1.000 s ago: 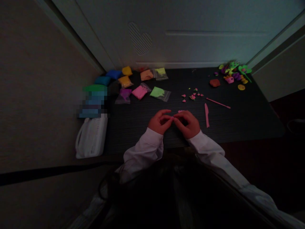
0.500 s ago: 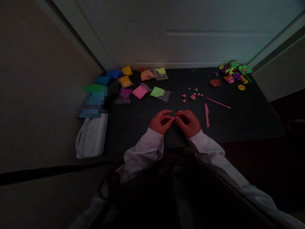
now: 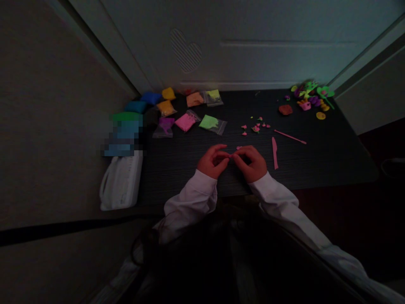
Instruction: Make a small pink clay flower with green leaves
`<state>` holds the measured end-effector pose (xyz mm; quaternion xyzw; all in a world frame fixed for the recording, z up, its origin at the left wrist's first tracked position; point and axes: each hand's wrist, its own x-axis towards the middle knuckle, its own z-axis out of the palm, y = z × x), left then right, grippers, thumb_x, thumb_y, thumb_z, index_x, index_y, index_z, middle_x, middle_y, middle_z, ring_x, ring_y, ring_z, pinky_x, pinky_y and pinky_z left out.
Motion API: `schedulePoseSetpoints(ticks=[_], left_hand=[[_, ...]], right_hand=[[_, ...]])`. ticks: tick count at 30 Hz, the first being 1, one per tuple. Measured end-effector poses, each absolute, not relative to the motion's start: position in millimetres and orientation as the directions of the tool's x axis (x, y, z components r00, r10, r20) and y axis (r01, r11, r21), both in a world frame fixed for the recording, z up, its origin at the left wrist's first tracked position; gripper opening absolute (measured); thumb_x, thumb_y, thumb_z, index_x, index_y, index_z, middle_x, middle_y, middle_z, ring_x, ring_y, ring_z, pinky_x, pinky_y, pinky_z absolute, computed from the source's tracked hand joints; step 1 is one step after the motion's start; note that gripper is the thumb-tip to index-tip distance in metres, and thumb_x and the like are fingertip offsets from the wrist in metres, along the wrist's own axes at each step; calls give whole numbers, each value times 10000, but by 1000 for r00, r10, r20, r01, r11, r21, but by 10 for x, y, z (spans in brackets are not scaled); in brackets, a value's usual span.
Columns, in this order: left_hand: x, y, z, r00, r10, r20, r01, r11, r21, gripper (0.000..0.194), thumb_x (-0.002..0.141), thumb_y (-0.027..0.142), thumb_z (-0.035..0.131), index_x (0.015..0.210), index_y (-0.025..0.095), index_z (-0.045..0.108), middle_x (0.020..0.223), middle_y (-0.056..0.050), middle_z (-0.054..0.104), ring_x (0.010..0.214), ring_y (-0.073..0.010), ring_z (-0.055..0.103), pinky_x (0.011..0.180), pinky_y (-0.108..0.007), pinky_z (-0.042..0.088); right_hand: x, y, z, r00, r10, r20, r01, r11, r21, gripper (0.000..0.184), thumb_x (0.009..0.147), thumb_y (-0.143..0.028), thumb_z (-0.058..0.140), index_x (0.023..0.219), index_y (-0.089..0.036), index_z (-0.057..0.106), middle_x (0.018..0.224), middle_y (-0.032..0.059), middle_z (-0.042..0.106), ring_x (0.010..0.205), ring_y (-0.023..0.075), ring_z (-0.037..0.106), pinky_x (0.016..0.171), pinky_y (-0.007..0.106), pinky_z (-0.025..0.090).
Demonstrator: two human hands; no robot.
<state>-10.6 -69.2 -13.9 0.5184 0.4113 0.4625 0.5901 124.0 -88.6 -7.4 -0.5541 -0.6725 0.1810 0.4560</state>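
Fingers of left hand (image 3: 213, 162) and right hand (image 3: 251, 163) pinch tiny pink piece (image 3: 231, 156) near front edge of bench (image 3: 177, 166).
Two-sided grip likely steadies it; pink knife (image 3: 274, 153) lies just right, presumably within reach.

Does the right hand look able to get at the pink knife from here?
Likely yes: the pink knife lies to the right of the right hand, with no object showing between them. That hand appears to pinch a small pink piece, though, so it may need to let go first.
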Motion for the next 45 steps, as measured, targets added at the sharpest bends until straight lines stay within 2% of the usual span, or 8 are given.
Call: schedulePoseSetpoints(ticks=[11,19,27,29,33,35,38,45], left_hand=[[-100,-697,-90,212,977,-25,-125,52,991,375,591,167,615,940,164,478,667,18,565,614,-65,534,600,-188,411],[-92,-702,-110,237,971,13,-66,2,998,383,598,176,593,961,164,471,644,24,539,576,-64,507,573,-189,403],[-106,-693,-120,229,973,12,-64,3,998,387,607,160,577,977,162,463,684,11,541,624,-72,518,616,-199,412],[-111,-687,-124,211,977,1,-77,15,997,378,610,159,578,970,160,465,703,2,548,639,-76,521,612,-199,415],[-112,-682,-141,214,977,-9,-83,28,996,328,634,195,563,949,163,477,709,-1,545,615,-73,509,583,-203,418],[-107,-682,-153,211,977,-10,-74,26,997,307,642,208,558,938,161,489,705,0,539,605,-71,503,575,-202,415],[-101,-683,-174,209,978,-1,-60,14,998,290,648,220,554,926,154,503,700,-4,536,600,-72,498,571,-201,412],[-97,-691,-221,204,978,30,7,-32,999,276,663,250,535,925,169,516,712,-9,545,615,-88,511,598,-223,419]], right_hand=[[1241,-874,-74,-2,907,421,567,348,-747,73,718,-224,510,727,-192,574,744,24,542,811,141,517,740,293,413],[1242,-886,-56,1,918,397,569,326,-755,82,709,-233,508,736,-185,569,765,30,538,798,143,514,706,285,418],[1241,-892,-61,30,925,379,605,285,-743,81,690,-266,531,689,-197,575,786,31,533,823,150,508,711,298,414],[1295,-877,-79,103,915,390,627,245,-740,91,686,-276,538,686,-195,580,776,30,541,800,151,509,723,312,407],[1496,-798,-157,339,842,421,705,69,-706,139,660,-322,556,642,-188,589,696,19,537,723,157,502,730,350,392],[1585,-747,-196,394,818,419,730,-2,-683,153,643,-340,565,622,-192,596,676,13,529,739,165,495,768,371,370],[1631,-686,-225,420,820,389,755,-78,-651,171,632,-358,563,616,-195,611,684,23,524,776,187,481,760,384,358],[1550,-642,-197,430,851,302,794,-198,-574,210,620,-396,554,622,-200,629,727,42,517,729,203,467,709,413,341]])
